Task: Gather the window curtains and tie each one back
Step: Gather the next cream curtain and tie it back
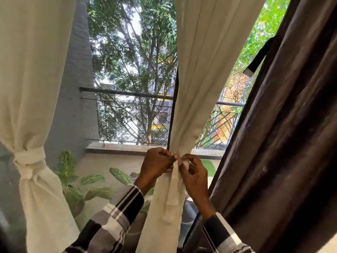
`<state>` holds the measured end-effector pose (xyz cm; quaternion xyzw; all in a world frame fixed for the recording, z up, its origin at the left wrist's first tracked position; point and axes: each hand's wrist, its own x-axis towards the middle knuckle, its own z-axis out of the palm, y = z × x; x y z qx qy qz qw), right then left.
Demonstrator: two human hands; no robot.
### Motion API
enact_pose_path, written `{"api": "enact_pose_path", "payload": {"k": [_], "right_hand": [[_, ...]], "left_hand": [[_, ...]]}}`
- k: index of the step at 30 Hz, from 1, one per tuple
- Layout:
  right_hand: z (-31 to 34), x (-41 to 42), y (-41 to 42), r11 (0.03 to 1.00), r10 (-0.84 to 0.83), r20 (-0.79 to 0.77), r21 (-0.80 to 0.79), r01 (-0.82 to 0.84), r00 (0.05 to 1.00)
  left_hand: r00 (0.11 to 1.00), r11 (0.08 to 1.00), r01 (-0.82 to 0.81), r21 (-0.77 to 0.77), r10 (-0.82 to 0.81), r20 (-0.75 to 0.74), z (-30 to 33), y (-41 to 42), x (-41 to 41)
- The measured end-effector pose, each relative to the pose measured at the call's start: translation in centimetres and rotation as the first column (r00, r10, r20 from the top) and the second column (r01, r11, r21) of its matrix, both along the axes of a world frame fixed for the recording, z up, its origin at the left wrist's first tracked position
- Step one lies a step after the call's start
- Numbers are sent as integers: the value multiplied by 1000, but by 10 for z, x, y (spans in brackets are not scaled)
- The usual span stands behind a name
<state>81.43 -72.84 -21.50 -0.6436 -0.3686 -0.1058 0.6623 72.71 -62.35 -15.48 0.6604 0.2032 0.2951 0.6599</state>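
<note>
The left cream curtain [34, 73] hangs gathered, with a cream tie [30, 158] knotted around its waist. In the middle, a second cream curtain [206, 70] narrows to a bunch where my hands meet. My left hand [157, 164] pinches the cloth from the left. My right hand [194, 172] pinches a small white end of cloth or tie at the same spot; which one I cannot tell. Their fingertips nearly touch at the gather. Below it the curtain falls loose between my checked sleeves.
A dark brown curtain [291, 125] fills the right side, with a dark strap [257, 59] sticking out from it. Behind the mesh window are a balcony railing [127, 94], a ledge, trees, and a leafy potted plant [85, 181] low down.
</note>
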Motion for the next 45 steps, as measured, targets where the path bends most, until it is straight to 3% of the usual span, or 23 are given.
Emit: {"api": "enact_pose_path", "payload": {"k": [4, 10, 13, 18, 24, 32, 37, 42, 45], "right_hand": [[0, 0, -5, 995, 19, 145, -103, -4, 989], [0, 9, -9, 953, -206, 277, -161, 256, 939], [8, 10, -10, 961, -215, 203, -130, 244, 955], [22, 16, -18, 991, 48, -90, -122, -59, 995], [30, 27, -39, 937, 269, -196, -172, -303, 943], [30, 38, -75, 890, 267, -123, -349, -294, 956], [34, 57, -89, 883, 177, -96, -423, -201, 979], [31, 83, -82, 845, 53, 83, -535, -1, 995], [26, 86, -71, 798, 73, 119, -603, 14, 990]], "left_hand": [[1000, 1000, -3, 10, 3, 1, 0, -5, 5], [996, 995, 87, 50, -85, -41, -5, -4, 9], [998, 985, 56, 162, -51, -35, -9, 1, 10], [999, 927, -15, 374, 27, -25, -8, 13, 17], [955, 926, 289, 241, -298, -2, 0, 18, 19], [957, 941, 281, 191, -291, 23, -2, 22, 21], [957, 944, 283, 167, -289, 10, -2, 25, 19], [940, 923, 338, 184, -339, -29, -5, 28, 18], [918, 900, 396, 184, -391, -62, -6, 29, 15]]}}
